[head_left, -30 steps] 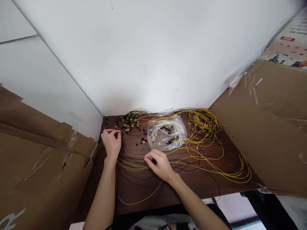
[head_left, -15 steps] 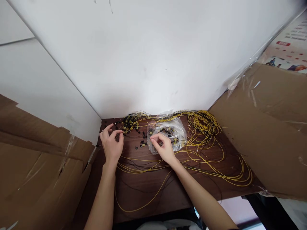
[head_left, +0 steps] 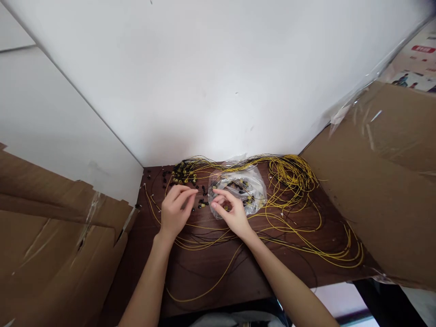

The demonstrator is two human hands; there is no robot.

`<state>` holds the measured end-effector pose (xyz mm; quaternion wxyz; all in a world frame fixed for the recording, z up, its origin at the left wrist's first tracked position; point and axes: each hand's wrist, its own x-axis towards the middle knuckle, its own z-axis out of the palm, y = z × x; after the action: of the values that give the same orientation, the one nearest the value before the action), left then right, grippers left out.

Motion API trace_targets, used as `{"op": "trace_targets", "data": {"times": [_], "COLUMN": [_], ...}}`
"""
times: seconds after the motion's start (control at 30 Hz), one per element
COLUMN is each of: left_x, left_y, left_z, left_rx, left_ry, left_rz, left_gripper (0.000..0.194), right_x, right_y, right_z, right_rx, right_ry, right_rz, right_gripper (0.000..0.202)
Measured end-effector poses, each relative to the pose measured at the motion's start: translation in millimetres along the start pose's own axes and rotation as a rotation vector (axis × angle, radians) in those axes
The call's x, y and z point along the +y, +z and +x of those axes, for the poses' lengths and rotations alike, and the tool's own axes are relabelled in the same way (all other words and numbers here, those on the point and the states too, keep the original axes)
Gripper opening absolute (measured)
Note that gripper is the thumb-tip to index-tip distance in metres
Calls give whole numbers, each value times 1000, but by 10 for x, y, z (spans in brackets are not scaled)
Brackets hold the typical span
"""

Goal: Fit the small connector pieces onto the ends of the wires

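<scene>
Brown tabletop point(head_left: 252, 284), left hand point(head_left: 175, 210) nearer right hand point(head_left: 237, 219)

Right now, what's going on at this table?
Someone works at a brown table spread with yellow and black wires. The left hand is near small black and yellow parts; the right hand is by a clear bag with similar parts. I can't tell whether either holds anything.

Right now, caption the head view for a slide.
Left hand and right hand near a clear plastic bag and yellow wires.
</scene>
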<state>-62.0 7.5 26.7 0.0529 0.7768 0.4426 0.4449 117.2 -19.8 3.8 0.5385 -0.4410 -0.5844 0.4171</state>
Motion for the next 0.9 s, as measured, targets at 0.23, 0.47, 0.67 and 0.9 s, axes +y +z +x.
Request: {"op": "trace_targets", "data": {"times": [0.23, 0.47, 0.67, 0.9], "left_x": [201, 141, -36, -238], "left_y": [199, 193, 19, -135], "left_z": [-97, -87, -2, -15], "left_rx": [-257, -377, -705, -764], "left_ry": [69, -235, -484, -673], "left_rz": [-112, -265, -546, -624], "left_gripper": [20, 24, 29, 32], "right_x": [29, -16, 23, -21], "right_y": [-52, -198, -353, -550], "right_z": [8, 59, 139, 219], "right_rx": [39, 87, 309, 534], "right_ry": [56, 23, 208, 210], "right_rz": [28, -48, 310, 794], "right_gripper": [20, 20, 24, 17]}}
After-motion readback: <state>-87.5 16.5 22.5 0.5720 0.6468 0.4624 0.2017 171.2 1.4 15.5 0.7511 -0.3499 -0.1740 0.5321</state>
